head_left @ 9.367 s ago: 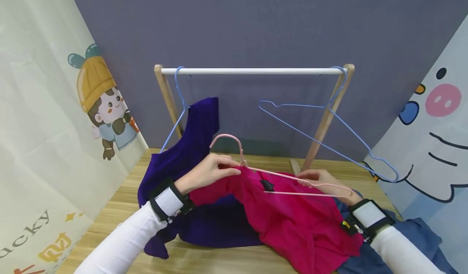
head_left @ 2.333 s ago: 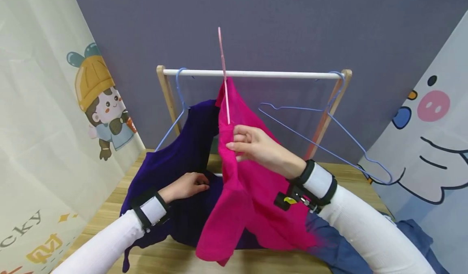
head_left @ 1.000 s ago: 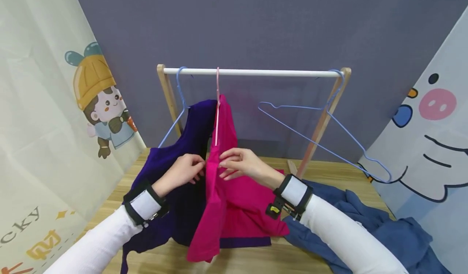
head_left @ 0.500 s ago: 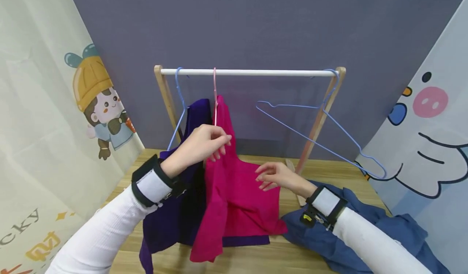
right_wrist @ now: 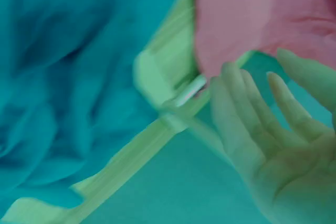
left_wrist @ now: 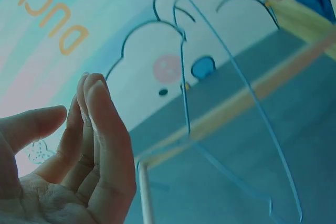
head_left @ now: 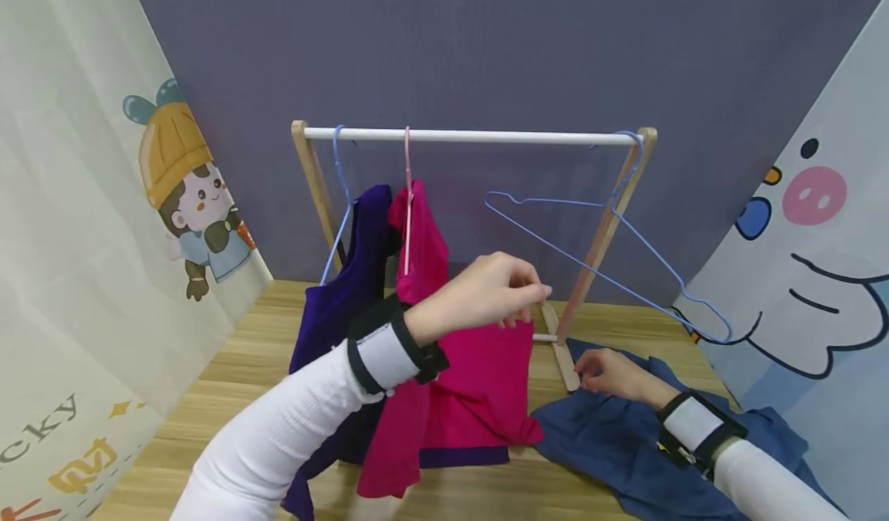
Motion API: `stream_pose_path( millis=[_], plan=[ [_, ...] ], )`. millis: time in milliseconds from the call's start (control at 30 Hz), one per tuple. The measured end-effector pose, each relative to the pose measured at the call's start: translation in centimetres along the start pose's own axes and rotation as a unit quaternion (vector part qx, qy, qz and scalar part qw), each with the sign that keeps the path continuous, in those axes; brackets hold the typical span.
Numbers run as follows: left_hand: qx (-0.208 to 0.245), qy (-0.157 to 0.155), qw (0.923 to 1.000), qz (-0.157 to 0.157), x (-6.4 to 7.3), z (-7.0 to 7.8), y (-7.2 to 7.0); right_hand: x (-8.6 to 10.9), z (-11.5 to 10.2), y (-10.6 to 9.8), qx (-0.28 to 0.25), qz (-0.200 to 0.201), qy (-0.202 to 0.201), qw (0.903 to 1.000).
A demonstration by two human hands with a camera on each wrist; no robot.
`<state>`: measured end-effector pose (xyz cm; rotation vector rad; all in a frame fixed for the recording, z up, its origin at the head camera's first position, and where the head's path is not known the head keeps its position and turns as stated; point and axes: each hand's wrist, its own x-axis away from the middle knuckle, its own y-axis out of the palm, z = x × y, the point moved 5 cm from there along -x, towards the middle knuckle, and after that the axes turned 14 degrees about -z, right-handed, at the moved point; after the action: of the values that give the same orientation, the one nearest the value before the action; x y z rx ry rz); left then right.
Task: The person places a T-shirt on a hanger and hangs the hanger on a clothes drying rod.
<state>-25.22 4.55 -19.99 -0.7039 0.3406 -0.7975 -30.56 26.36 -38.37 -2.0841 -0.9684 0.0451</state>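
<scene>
Blue hangers, two, pink hanger, one, garments, three, left hand released, bent fingers apart from thumb, right hand released, fingers extended near blue garment

Matt pink cloth garment, matt blue cloth, smooth white rail, wood-grained tabletop

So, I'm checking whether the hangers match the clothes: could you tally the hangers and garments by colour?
Blue hangers: 2
Pink hanger: 1
Purple garment: 1
Bright pink garment: 1
Blue garment: 1, seemingly a single piece
Total: 6 (3 hangers, 3 garments)
</scene>
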Motion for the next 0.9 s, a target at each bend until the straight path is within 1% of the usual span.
stream_pose_path(
  millis=[67, 233, 300, 533, 633, 700, 767, 833, 900],
  plan=[
    [0.006, -0.001, 0.9999, -0.014, -0.6, -0.2, 1.1, 0.7, 1.0, 0.2, 0.016, 0.001, 0.018, 0.9997],
    [0.029, -0.007, 0.9988, -0.039, -1.8, -1.4, 3.7, 2.1, 3.2, 1.2, 0.013, -0.002, 0.044, 0.999],
    [0.034, -0.006, 0.9986, -0.041, -2.2, -1.9, 4.6, 2.4, 3.8, 1.8, 0.006, -0.016, 0.054, 0.9984],
    [0.033, -0.025, 0.9972, -0.062, -3.1, -4.6, 7.2, 2.4, 5.3, 4.3, 0.022, -0.075, 0.08, 0.9937],
    [0.045, -0.031, 0.9967, -0.059, -3.2, -5.9, 7.9, 2.4, 5.7, 5.7, 0.02, -0.105, 0.087, 0.9905],
    [0.052, -0.034, 0.9966, -0.054, -3.2, -6.6, 8.3, 2.2, 6.1, 6.6, 0.035, -0.117, 0.1, 0.9875],
    [0.054, -0.036, 0.9968, -0.046, -3.2, -7.3, 8.7, 1.9, 6.4, 7.4, 0.058, -0.115, 0.115, 0.985],
    [0.042, -0.035, 0.9976, -0.042, -3.2, -8.0, 8.9, 1.5, 6.6, 8.1, 0.097, -0.096, 0.131, 0.982],
    [0.032, -0.038, 0.998, -0.038, -3.1, -8.5, 9.2, 1.3, 6.7, 8.5, 0.131, -0.067, 0.149, 0.9778]
  ],
)
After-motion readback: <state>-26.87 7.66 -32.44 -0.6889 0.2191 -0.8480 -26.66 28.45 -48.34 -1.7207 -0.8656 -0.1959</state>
